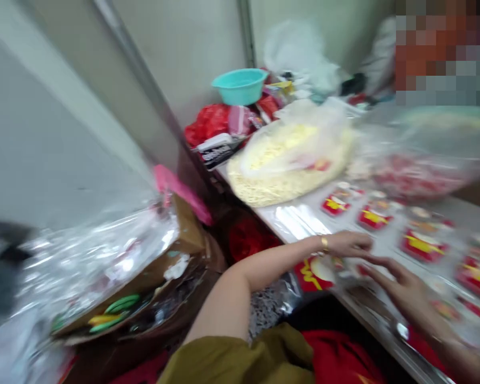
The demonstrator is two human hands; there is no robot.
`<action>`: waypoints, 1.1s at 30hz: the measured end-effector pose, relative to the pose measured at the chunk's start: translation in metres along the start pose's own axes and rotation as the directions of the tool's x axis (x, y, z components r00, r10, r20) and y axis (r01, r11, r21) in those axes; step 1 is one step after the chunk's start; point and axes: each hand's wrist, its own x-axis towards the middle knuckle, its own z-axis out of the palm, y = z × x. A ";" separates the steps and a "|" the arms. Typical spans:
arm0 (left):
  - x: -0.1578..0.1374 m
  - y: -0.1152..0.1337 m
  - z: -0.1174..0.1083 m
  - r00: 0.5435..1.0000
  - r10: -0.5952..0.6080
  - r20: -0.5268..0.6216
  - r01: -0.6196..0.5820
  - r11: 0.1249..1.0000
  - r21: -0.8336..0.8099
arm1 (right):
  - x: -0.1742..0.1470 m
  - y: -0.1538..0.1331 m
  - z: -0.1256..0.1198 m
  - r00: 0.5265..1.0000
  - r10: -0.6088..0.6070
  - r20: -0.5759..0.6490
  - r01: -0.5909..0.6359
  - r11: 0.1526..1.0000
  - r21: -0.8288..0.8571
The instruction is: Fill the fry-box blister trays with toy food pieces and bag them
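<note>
My left hand [349,244], with a gold band at the wrist, reaches over the table edge. Its fingers are bent and look pressed together, and blur hides anything in them. My right hand [402,280] is close by, fingers stretched out and a little apart, their tips almost meeting the left fingers. Under and beside the hands lies a red and yellow card [314,274] with small items near it, partly covered. Behind the hands stands a row of clear packs with red and yellow labels, one pack [375,210] among them.
A large clear bag of pale yellow pieces [290,160] lies on the table [280,210]. A bag of pinkish pieces [416,173] sits farther right. A turquoise basin [240,88] rests on red bags. At left, a cardboard box [192,229] holds clear plastic. Another person [440,53] is at the far right.
</note>
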 end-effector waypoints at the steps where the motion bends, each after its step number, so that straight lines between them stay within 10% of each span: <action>1: -0.001 0.002 -0.002 0.999 -0.026 -0.044 0.025 0.999 -0.021 | 0.000 -0.001 -0.002 1.000 -0.009 0.013 0.009 1.000 0.003; 16: 0.032 0.040 0.003 0.980 -0.116 -0.164 0.094 0.986 -0.139 | 0.000 -0.004 -0.052 0.939 -0.308 -0.154 0.230 0.894 -0.384; 20: 0.048 0.037 0.001 0.932 -0.213 -0.292 0.189 0.976 -0.106 | -0.006 0.001 -0.049 0.937 -0.059 -0.345 0.062 0.998 -0.003; 23: 0.062 0.038 0.002 0.840 -0.287 -0.461 0.256 0.958 -0.131 | -0.022 0.004 -0.041 0.979 0.186 -0.078 -0.134 0.887 0.442; 25: 0.075 0.041 0.004 0.817 -0.271 -0.509 0.234 0.963 -0.136 | -0.029 0.010 -0.044 0.978 0.195 -0.076 -0.140 0.880 0.453; 29: 0.096 0.049 0.004 0.778 -0.186 -0.600 0.139 0.982 -0.125 | -0.050 0.029 -0.099 0.933 0.235 -0.272 -0.124 0.921 0.370; 33: 0.087 0.055 -0.001 0.815 -0.222 -0.535 0.145 0.972 -0.183 | -0.115 0.048 -0.211 0.791 0.293 -0.537 -0.181 0.951 0.251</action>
